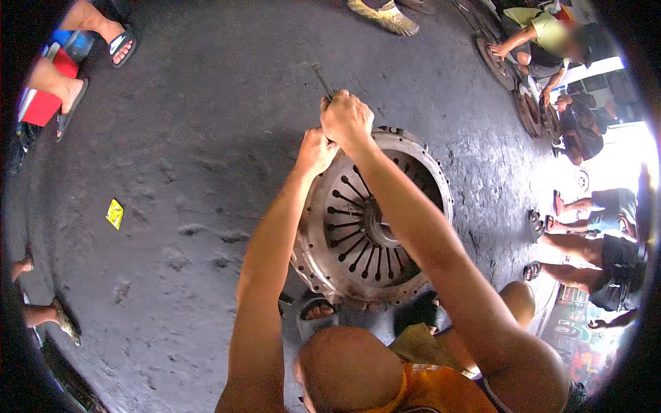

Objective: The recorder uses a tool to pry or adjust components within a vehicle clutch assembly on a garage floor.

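Note:
A large round metal clutch pressure plate (359, 234), with a ring of radial spring fingers and a bolt-holed rim, lies flat on the dark floor in front of me. Both arms reach over it to its far edge. My right hand (346, 119) is closed around a grey metal bar (322, 80), whose free end points away and slightly left. Just below it, my left hand (317, 152) is closed on the same bar, close against the right. The bar's near end is hidden by the hands, so I cannot tell whether it touches the plate. My forearm covers part of the plate's right side.
My sandaled foot (318, 311) is beside the plate's near rim. A small yellow packet (114, 214) lies on the uneven floor (179, 138) at left. At the far right, a crouching person (551, 38) touches a metal ring (496, 63). Other people's feet and legs stand along both sides.

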`<act>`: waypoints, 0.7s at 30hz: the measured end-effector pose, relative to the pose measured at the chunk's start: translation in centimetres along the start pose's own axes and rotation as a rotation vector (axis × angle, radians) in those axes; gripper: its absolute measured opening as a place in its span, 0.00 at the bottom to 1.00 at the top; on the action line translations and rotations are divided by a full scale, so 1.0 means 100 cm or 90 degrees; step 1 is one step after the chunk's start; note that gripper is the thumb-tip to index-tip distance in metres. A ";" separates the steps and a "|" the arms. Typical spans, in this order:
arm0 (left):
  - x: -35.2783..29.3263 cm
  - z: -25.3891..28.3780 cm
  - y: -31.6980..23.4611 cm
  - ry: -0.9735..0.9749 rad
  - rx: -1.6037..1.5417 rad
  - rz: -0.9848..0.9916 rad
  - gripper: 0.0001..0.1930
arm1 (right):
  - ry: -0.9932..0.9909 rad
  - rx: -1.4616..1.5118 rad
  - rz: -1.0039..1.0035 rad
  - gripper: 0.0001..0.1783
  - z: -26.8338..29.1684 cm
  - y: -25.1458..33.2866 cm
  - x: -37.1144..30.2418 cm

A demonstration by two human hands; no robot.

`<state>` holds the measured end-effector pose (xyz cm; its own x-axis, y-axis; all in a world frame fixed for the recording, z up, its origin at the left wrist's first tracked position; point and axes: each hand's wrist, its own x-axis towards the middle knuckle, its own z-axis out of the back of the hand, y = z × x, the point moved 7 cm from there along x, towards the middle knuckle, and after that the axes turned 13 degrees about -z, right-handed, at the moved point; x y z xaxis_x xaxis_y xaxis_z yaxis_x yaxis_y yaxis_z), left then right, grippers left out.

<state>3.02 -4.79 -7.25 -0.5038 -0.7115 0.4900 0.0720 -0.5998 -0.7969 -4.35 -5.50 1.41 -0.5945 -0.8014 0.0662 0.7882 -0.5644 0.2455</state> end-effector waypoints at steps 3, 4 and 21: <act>-0.001 -0.010 0.005 0.042 0.014 -0.015 0.06 | 0.168 -0.039 0.292 0.23 0.000 0.008 -0.008; -0.002 -0.008 0.003 0.004 0.024 -0.040 0.05 | 0.151 -0.002 0.546 0.22 0.013 0.018 -0.021; -0.003 -0.013 0.003 -0.096 -0.088 0.059 0.13 | 0.140 -0.009 0.465 0.23 0.010 -0.001 -0.022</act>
<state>2.02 -4.27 -8.10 -0.3653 -0.8144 0.4509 -0.0113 -0.4805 -0.8769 -3.28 -3.53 2.21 0.1234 -0.9923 0.0122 0.9718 0.1233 0.2008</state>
